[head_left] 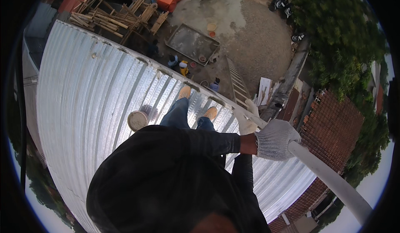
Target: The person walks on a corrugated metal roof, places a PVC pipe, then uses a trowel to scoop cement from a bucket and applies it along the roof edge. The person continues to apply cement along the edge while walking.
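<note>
A long pale pole (329, 179) slants from the lower right toward the roof's edge, passing through both my gloved hands. My left hand (277, 139), in a white knit glove, reaches across my body and is closed around the pole. Farther down the pole, my right hand (246, 122), also gloved, is closed around it, partly hidden behind my left arm. The pole's far end cannot be made out. On the corrugated metal roof (96, 108), a round bucket (138, 121) with grey matter in it stands left of my legs.
My shoes (184, 92) are near the roof's edge (166, 71). Far below are a ladder (237, 83), a shallow mixing trough (191, 41), several people and a pile of bamboo poles (108, 20). A tiled roof (333, 129) and trees (337, 37) stand at the right.
</note>
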Motion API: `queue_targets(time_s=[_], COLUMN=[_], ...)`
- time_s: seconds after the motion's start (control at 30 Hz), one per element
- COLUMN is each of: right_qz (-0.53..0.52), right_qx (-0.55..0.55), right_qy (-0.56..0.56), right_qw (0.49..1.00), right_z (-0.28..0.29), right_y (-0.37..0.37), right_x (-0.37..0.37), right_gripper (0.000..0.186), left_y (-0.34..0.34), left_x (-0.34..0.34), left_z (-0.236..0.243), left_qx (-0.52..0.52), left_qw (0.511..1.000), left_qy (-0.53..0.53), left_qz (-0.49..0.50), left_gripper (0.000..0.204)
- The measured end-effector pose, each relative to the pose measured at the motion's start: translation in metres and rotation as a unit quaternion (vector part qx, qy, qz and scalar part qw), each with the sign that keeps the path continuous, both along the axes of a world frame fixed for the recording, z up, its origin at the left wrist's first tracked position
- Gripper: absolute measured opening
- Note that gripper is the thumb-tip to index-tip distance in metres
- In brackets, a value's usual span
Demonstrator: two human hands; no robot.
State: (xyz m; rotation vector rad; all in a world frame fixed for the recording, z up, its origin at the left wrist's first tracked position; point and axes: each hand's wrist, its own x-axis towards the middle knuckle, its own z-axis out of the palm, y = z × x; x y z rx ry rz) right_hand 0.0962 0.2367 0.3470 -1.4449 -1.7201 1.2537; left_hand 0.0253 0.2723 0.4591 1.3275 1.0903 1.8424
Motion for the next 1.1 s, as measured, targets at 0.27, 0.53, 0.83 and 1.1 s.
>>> queue_targets(time_s=[0.27, 0.53, 0.83, 1.1], right_qz=[0.010, 0.008, -0.012, -0.078], right_qx=[-0.047, -0.067, -0.024, 0.028], right_qy=[-0.009, -0.021, -0.056, -0.037], right_qw=[0.999, 0.997, 0.998, 0.996], right_z=[-0.020, -0.021, 0.002, 0.017], right_y=[-0.011, -0.008, -0.005, -0.011], right_x=[-0.007, -0.005, -0.040, -0.053], right_gripper=[0.048, 0.049, 0.056, 0.047], left_y=[-0.032, -0.043, -0.125, -0.061], left_x=[-0.018, -0.074, -0.112, 0.006], left_z=[0.042, 0.048, -0.216, -0.309], left_qx=[-0.055, -0.007, -0.468, -0.445], left_qw=[0.993, 0.985, 0.846, 0.868], left_qy=[0.008, 0.063, 0.242, 0.043], left_qz=[-0.100, -0.162, -0.083, 0.214], left_gripper=[0.032, 0.069, 0.091, 0.047])
